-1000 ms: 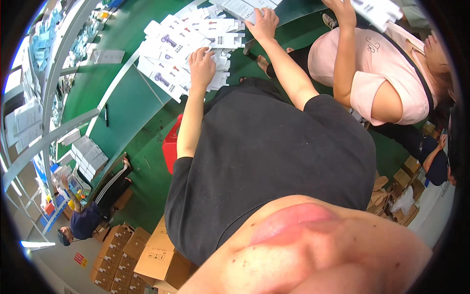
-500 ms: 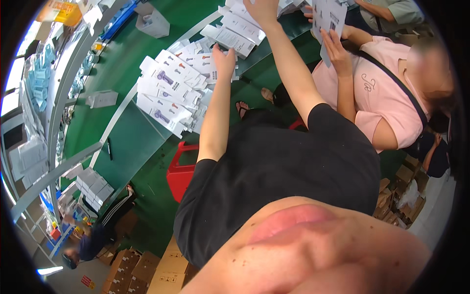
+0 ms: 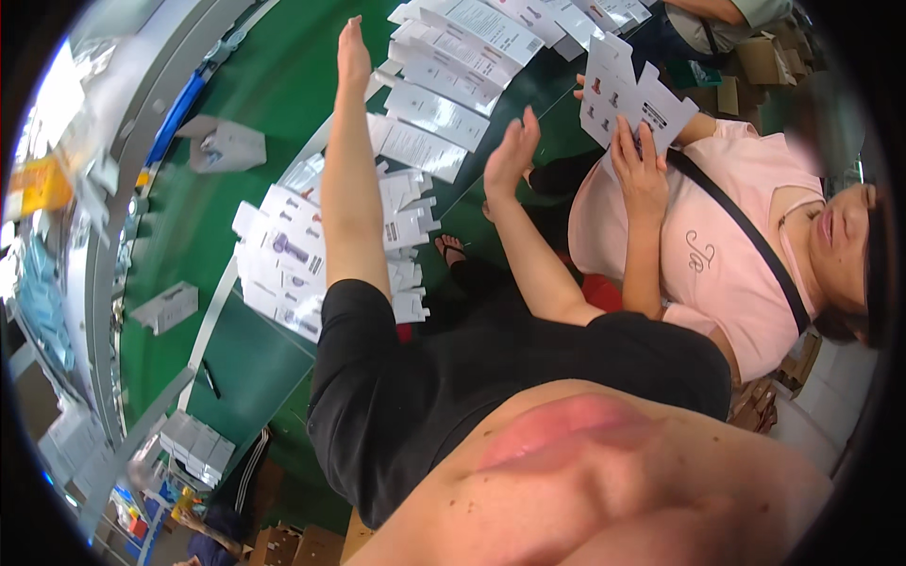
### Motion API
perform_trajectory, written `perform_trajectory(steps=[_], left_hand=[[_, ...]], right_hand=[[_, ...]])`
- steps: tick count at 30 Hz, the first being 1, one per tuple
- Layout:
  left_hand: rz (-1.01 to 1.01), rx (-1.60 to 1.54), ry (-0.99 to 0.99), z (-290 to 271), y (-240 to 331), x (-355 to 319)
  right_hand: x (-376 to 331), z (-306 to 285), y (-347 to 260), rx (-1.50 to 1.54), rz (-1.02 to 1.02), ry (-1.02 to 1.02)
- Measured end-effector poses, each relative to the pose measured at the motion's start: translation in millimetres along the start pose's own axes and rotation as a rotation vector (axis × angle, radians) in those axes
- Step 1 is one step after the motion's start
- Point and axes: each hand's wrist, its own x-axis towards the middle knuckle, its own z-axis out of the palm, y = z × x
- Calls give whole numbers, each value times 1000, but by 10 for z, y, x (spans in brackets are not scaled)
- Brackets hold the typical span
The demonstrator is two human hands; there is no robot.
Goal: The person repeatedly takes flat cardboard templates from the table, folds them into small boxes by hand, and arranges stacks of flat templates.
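My left hand reaches far forward over the green belt, its fingers stretched out and seen edge-on, with nothing in it. A row of overlapping white folded cartons lies just right of it. On the other side of that row is my right hand, fingers extended and thumb apart, also holding nothing. Neither hand visibly touches a carton. My left forearm passes over a fanned pile of flat white box blanks printed with purple and orange devices, hiding part of it.
To my right, a person in a pink top holds a white box blank. Open white boxes stand on the green belt. A black pen lies on the table at left, near a stack of white boxes.
My left hand has left the printed blanks and moved forward past the carton row. My right hand has come back toward me from the far cartons. The view has turned somewhat.
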Motion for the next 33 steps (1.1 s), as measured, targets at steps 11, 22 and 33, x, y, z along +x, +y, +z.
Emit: perform_trajectory(steps=[11,22,33], left_hand=[[-206,20,-401,504,-290,842],[-204,-188,-679,1100,-1121,1386],[-254,-85,-854,1596,-755,1009]], right_hand=[[676,60,1426,-905,-272,105],[621,163,1338,-871,-100,49],[621,96,1228,-682,345,-108]])
